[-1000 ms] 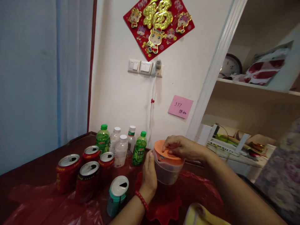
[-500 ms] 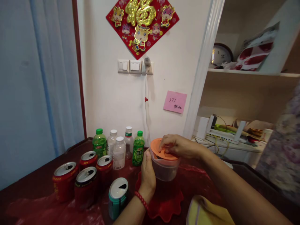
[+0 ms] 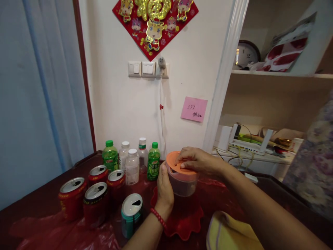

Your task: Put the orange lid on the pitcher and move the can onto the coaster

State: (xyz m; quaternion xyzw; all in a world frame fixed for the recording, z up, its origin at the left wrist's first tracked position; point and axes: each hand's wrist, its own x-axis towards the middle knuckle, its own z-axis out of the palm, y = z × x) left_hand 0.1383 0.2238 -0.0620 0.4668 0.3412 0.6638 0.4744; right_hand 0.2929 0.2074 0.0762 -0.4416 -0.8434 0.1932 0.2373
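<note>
Orange plastic makes the lid [image 3: 177, 163] of a clear container [image 3: 182, 182], which is held a little above a red scalloped dish [image 3: 186, 222] on the dark table [image 3: 31, 205]. The left hand [image 3: 165, 189] wraps the left side of the container with the fingers closed around its wall, and a red bead bracelet [image 3: 158, 218] sits on that wrist. The right hand [image 3: 199, 161] lies flat on top of the lid, with the fingers spread over it and pressing on it. To the left of the hands stand four red cans [image 3: 96, 201] in a group, and one green can [image 3: 131, 215] is just beside the left forearm. Behind them, near the wall, stand two green bottles [image 3: 153, 166] and three clear bottles [image 3: 132, 166] close together. Red plastic sheet [image 3: 65, 232] covers part of the table. A yellow cloth [image 3: 231, 232] lies at the bottom edge, under the right forearm. On the wall hangs a pink note [image 3: 194, 109].
</note>
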